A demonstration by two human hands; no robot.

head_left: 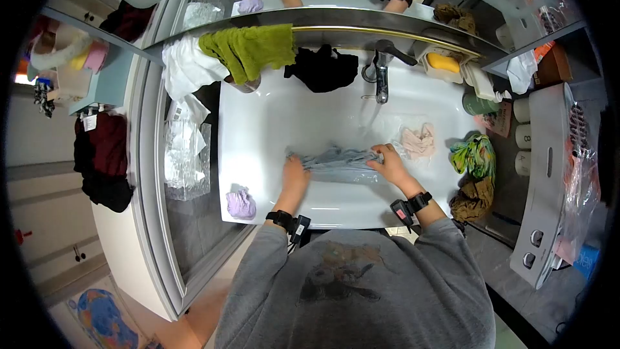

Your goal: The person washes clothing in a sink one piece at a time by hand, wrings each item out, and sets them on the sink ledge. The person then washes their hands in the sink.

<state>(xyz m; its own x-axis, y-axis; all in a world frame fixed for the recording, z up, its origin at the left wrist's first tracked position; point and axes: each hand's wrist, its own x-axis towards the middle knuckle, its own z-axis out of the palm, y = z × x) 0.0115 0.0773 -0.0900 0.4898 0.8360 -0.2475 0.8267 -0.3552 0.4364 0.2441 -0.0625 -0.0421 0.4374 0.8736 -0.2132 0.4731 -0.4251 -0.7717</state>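
Note:
A wet grey-blue cloth (pixel 339 160) stretches across the white sink (pixel 258 116), lying in shallow water. My left hand (pixel 296 171) is closed on its left end, the fingertips partly hidden by cloth and water. At the other end, my right hand (pixel 389 163) pinches the fabric between thumb and fingers. Just right of that hand a pale pink cloth (pixel 418 141) lies in the basin. Water runs from the faucet (pixel 382 74) behind the grey-blue cloth. What kind of garment it is, I cannot tell.
A black cloth (pixel 321 69) lies at the sink's back rim, beside a green towel (pixel 248 52) on a rail. A lilac cloth (pixel 241 204) sits at the front left corner. Patterned green (pixel 475 157) and brown cloths (pixel 473 199) rest along the right edge. A yellow soap bar (pixel 442 62) is behind.

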